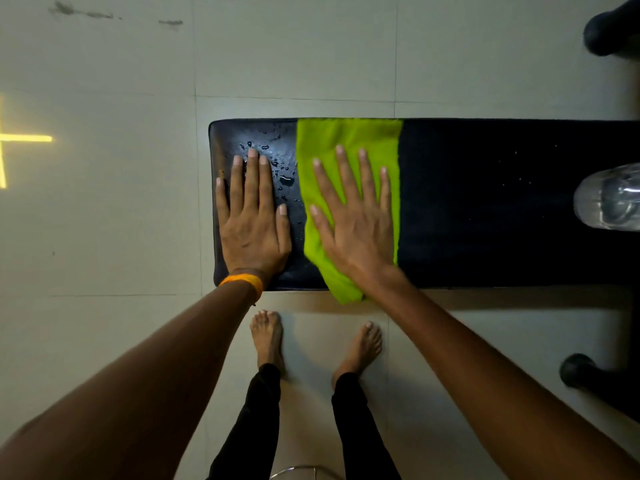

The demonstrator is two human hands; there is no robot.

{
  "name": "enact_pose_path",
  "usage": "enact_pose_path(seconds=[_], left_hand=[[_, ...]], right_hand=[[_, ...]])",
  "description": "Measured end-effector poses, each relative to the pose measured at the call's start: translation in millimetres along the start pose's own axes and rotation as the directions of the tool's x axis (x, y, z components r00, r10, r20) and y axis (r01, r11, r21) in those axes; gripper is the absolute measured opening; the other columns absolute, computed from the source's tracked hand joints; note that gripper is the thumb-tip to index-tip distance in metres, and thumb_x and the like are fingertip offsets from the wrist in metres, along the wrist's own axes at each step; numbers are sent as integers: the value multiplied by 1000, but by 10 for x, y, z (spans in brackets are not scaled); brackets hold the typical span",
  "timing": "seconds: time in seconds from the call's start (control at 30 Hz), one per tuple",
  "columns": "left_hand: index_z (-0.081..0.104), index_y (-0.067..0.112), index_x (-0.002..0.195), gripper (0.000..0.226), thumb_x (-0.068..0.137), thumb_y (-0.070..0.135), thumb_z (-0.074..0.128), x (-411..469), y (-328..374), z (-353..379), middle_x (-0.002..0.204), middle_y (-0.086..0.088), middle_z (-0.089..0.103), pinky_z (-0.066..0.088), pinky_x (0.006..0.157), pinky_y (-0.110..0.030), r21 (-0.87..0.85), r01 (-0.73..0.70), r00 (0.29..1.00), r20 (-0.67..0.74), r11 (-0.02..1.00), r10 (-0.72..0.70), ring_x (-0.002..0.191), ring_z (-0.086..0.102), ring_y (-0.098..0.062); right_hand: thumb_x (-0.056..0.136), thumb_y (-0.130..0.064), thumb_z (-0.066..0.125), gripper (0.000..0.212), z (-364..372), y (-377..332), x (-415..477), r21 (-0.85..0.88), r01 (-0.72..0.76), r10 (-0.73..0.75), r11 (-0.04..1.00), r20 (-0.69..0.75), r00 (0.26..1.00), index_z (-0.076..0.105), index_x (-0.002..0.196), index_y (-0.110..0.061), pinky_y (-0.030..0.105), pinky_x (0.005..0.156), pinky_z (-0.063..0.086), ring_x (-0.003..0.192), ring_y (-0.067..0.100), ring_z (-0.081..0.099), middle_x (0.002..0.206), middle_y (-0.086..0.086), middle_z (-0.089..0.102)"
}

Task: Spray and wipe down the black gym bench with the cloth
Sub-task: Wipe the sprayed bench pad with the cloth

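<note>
Both my hands lie flat on the bench (pixel 485 209), mid-frame.
My right hand (pixel 353 216), fingers spread, presses the green cloth (pixel 349 140); my left hand (pixel 251 216), fingers straight and together, rests beside water drops (pixel 285 180) at centre.

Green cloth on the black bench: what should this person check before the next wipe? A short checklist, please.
1. The right hand presses flat on the green cloth: ok.
2. The cloth spans the bench front to back: ok.
3. Wipe path toward the wet end free: not ok, the left hand rests flat there.
4. Wet end wiped: not ok, droplets lie beside the left hand.
5. The clear bottle sits away from the cloth: ok.
6. Dark stretch right of the cloth dry: cannot tell.
</note>
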State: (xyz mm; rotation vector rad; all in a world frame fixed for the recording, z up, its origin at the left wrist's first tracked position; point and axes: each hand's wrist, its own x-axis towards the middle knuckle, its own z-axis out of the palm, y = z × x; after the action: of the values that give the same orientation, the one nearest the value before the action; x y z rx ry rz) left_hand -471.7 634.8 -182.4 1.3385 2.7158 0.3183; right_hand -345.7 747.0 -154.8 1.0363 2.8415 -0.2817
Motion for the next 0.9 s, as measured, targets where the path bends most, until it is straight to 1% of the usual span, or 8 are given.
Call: enact_pose_path(seconds=[0.1, 0.2, 0.27, 0.4, 0.47, 0.63, 0.77, 0.9], left_hand=[[17, 6, 161, 69, 100, 36, 30, -11, -9, 3, 169, -13, 15, 13, 126, -55, 4, 4, 1000, 11, 1000, -4, 157, 10, -29], [16, 7, 161, 69, 100, 36, 31, -9, -4, 4, 169, -13, 14, 12, 127, -54, 9, -2, 1000, 14, 1000, 2, 157, 10, -29], [16, 7, 161, 69, 100, 36, 30, -11, 3, -4, 169, -13, 14, 11, 127, -54, 0, -5, 1000, 13, 1000, 5, 157, 10, -29], [15, 7, 161, 69, 101, 37, 27, -26, -21, 2, 170, -13, 14, 9, 127, -53, -9, -7, 1000, 18, 1000, 7, 158, 9, -28], [14, 7, 161, 68, 101, 37, 27, -22, -15, -11, 170, -12, 13, 8, 127, -53, -17, -14, 1000, 28, 1000, 14, 158, 8, -28], [18, 4, 160, 67, 102, 35, 27, -3, 5, -107, 169, -14, 14, 10, 126, -57, -114, 10, 999, 42, 993, -6, 158, 9, -29], [23, -1, 158, 68, 99, 31, 36, 17, 524, -198, 167, -22, 14, 6, 127, -53, -235, -41, 999, -29, 971, 35, 157, 11, -34], [18, 5, 160, 70, 101, 40, 31, 99, 1037, 16, 170, -14, 11, 6, 127, -54, -161, -61, 992, 102, 985, 78, 158, 6, -29]], right_hand=[[103, -58, 28, 64, -15, 413, -49, -33, 219, -217, 975, 47, 975, 17, 161, -34, 54, 126, 9, 157, 31, 5, 170, 4, 10], [103, -59, 27, 65, -25, 531, 92, 0, -165, 165, 986, -48, 985, 17, 161, -32, 55, 126, 9, 157, 32, 6, 170, 4, 10], [103, -60, 24, 67, -7, 211, 43, -9, -240, 239, 971, -57, 969, 12, 162, -30, 56, 125, 5, 157, 33, 2, 170, 5, 6], [105, -57, 25, 64, 26, 21, -67, 3, 123, -123, 992, 34, 992, 11, 162, -31, 55, 125, 5, 157, 31, -1, 171, 4, 4], [105, -51, 30, 61, -33, 199, -12, 120, 177, -178, 977, -4, 984, 19, 161, -29, 52, 126, 7, 157, 29, 3, 170, 5, 9], [107, -29, 39, 55, -158, 670, 28, 308, -125, 195, 943, -207, 959, 28, 159, -14, 49, 127, 13, 156, 28, 13, 168, 10, 20], [108, -28, 33, 53, -110, 794, 149, 197, -112, 144, 974, -156, 977, 27, 159, -16, 48, 127, 11, 156, 28, 14, 168, 10, 21], [107, -32, 28, 54, -43, 754, 215, 132, -122, 143, 984, -166, 976, 29, 158, -15, 47, 127, 13, 156, 27, 17, 167, 9, 24]])
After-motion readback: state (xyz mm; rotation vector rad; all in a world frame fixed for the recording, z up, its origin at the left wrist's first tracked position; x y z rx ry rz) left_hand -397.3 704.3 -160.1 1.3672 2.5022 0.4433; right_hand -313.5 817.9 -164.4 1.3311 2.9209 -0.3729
